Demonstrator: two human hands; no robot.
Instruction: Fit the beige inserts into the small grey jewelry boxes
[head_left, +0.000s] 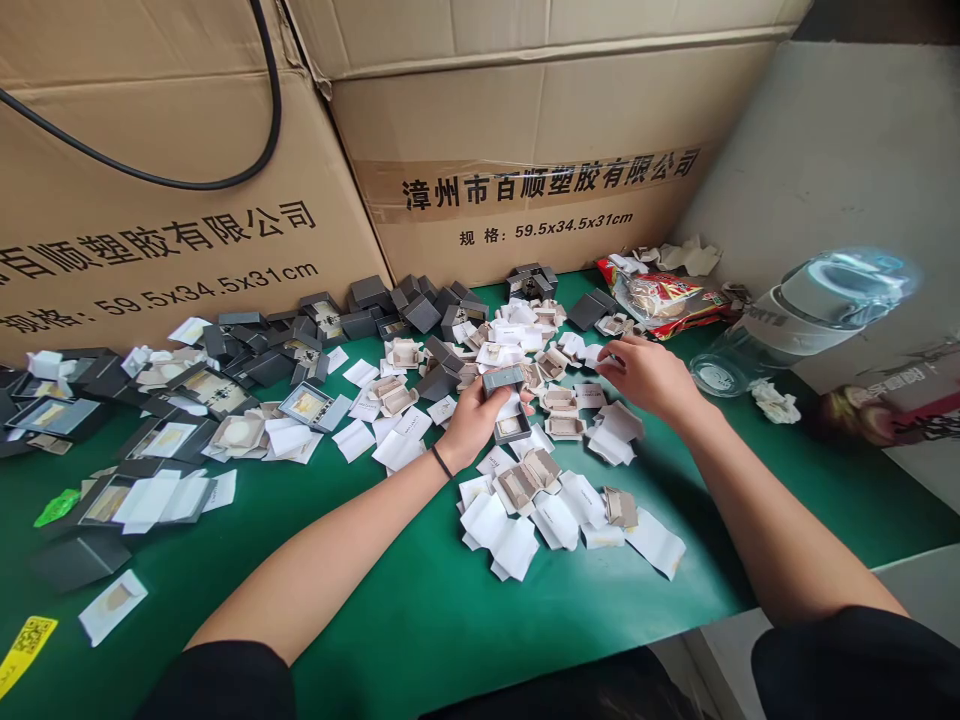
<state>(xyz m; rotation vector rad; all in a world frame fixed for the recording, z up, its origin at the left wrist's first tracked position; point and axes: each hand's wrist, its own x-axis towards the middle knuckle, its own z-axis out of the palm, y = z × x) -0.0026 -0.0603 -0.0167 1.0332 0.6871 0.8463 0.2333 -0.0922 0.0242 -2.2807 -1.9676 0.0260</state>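
My left hand (472, 425) is wrapped round a small dark grey hinged box (511, 425), its lid raised and some white showing inside. To the right, my right hand (646, 375) hovers over the heap with its fingers bent together. A white paper piece (592, 356) shows right at those fingertips; whether they grip it is unclear. Between and below the hands lie folded white papers (499, 535) and beige cardboard inserts (529, 480), loosely scattered. Close to my left wrist is another grey box (307, 405), lying open.
Many dark grey boxes (371, 295) are piled along the back and left of the green table (360, 610). Large cartons (525, 130) stand behind. At the right are a clear bottle (795, 320), a red snack bag (667, 300) and a crumpled tissue (775, 402). A black cable (276, 100) hangs at upper left.
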